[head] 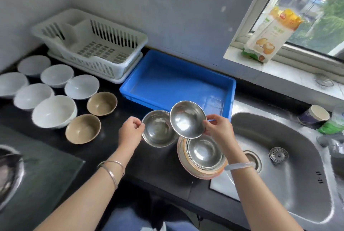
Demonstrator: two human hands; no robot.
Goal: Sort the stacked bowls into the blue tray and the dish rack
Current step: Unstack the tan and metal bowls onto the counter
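Fingers (pixel 212 119) of the right hand (pixel 220 129) pinch the rim of a shiny steel bowl (pixel 187 119), tilted above the stack of bowls (pixel 203 153), steel nested in orange-edged ones, nearer than the smooth-floored blue tray (pixel 130 91). The left hand (pixel 130 131) pinches a second steel bowl (pixel 158 132) just before that tray. Left of it stand white bowls (pixel 54 111), two tan bowls (pixel 83 128), and farther, the slatted white dish rack (pixel 89 44).

You are stationed in a home kitchen, identified by the black countertop (pixel 160 167), the stainless steel sink (pixel 297 184) with its drain strainer (pixel 278 155), the white dish rack (pixel 111 35), and the glass cooktop (pixel 42 165).
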